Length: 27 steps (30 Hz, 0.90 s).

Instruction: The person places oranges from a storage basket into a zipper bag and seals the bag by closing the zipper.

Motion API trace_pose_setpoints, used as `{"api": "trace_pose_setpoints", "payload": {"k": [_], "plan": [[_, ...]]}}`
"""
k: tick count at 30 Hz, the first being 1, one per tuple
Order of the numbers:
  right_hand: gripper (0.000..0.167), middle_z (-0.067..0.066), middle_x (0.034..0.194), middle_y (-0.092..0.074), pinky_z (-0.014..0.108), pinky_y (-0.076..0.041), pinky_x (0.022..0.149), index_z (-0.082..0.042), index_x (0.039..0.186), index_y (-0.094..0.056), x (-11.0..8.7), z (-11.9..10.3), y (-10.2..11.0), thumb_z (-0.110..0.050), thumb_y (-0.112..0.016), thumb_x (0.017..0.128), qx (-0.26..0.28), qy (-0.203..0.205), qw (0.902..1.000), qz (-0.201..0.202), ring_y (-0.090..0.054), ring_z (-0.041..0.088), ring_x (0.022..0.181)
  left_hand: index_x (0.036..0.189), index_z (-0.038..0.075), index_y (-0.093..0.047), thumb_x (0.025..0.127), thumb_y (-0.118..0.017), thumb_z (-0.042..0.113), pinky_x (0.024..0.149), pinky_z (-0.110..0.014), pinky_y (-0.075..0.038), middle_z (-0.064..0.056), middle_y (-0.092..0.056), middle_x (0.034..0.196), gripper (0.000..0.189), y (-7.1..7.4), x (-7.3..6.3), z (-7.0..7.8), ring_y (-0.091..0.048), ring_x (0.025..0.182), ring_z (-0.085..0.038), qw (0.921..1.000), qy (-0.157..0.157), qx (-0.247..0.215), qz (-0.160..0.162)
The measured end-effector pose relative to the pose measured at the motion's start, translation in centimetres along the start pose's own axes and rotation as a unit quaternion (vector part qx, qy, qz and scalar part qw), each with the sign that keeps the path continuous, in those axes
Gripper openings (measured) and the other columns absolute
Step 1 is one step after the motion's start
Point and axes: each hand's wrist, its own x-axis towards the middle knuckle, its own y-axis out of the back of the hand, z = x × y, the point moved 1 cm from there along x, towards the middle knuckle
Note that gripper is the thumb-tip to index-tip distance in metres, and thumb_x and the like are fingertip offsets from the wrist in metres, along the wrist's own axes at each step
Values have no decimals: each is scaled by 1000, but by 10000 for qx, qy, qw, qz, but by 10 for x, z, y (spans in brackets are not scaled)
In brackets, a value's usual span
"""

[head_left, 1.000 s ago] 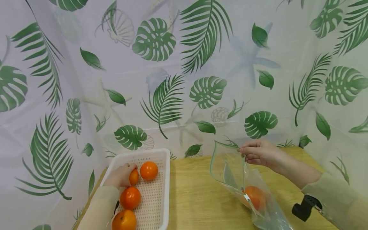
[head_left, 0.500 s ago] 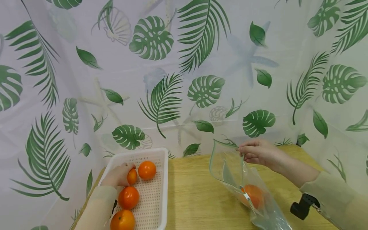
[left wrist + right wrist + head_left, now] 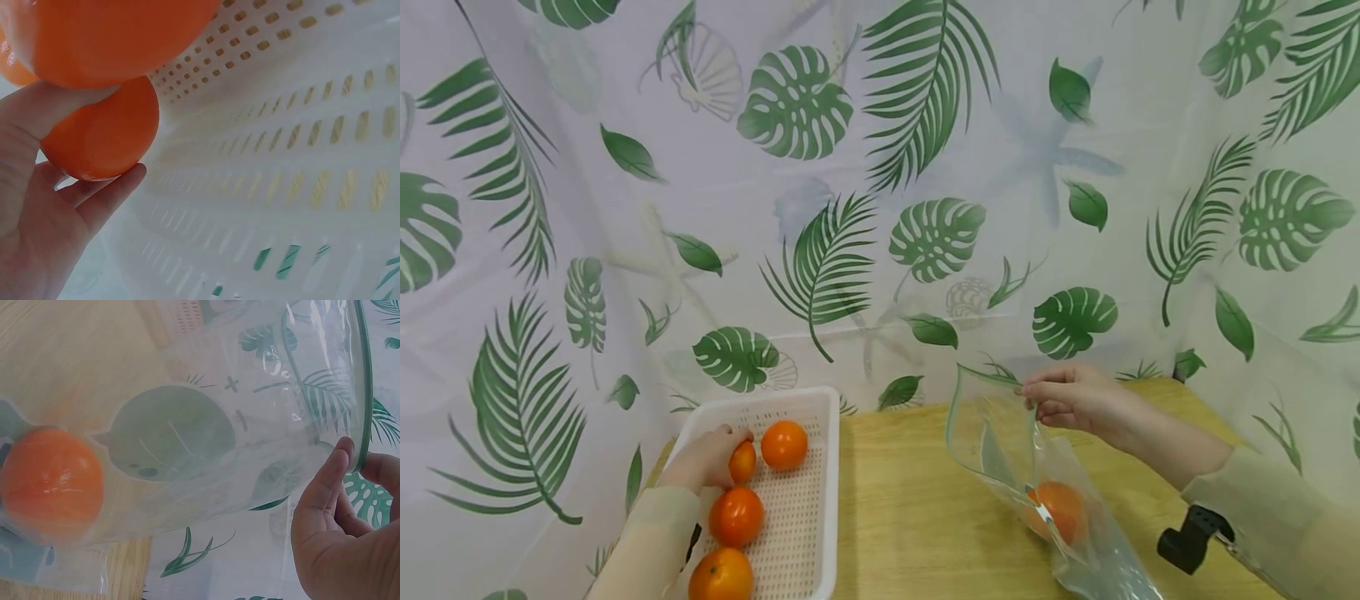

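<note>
In the white perforated basket (image 3: 831,500), my left hand (image 3: 703,460) grips an orange (image 3: 742,462), thumb on one side and fingers on the other. The left wrist view shows that orange (image 3: 106,134) between thumb and fingertips, with another orange (image 3: 112,37) close above the thumb. My right hand (image 3: 1086,408) pinches the green-edged rim of a clear zip bag (image 3: 992,433), whose mouth gapes toward the left. Inside the bag lies one orange (image 3: 1060,512), also visible through the printed plastic in the right wrist view.
Three more oranges sit in the basket: one behind (image 3: 785,445), one in front (image 3: 737,517) and one nearest me (image 3: 721,575). Basket and bag stand on a wooden table (image 3: 910,500). A white leaf-print sheet (image 3: 865,250) hangs round the back and sides.
The view has shifted slightly. My left hand keeps its place on the orange in the basket, and my right hand still holds the bag's rim.
</note>
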Motion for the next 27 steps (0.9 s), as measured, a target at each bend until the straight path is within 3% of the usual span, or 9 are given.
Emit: {"api": "trace_pose_setpoints", "payload": {"k": [15, 20, 27], "plan": [[23, -7, 90, -72, 22, -62, 77, -1, 121, -72, 2, 2, 0, -17, -61, 108, 43, 33, 10000, -53, -66, 4, 77, 143, 12, -62, 73, -93, -2, 99, -57, -59, -18, -64, 132, 78, 20, -8, 12, -62, 108, -34, 9980, -388, 460, 199], [26, -7, 90, -72, 22, -62, 77, 1, 123, -71, 2, 3, 0, -17, -61, 108, 21, 42, 10000, -69, -66, 5, 77, 144, 13, -62, 72, -94, -1, 98, -58, -59, -19, -63, 135, 80, 27, -12, 18, -63, 112, -36, 9949, -657, 683, 336], [27, -7, 90, -71, 21, -61, 76, 2, 125, -70, 1, 4, 0, -17, -60, 108, 23, 20, 10000, -62, -66, 5, 77, 142, 18, -63, 74, -93, 1, 96, -53, -61, -13, -64, 127, 76, 38, -16, 31, -62, 107, -30, 9914, -952, 742, 514]]}}
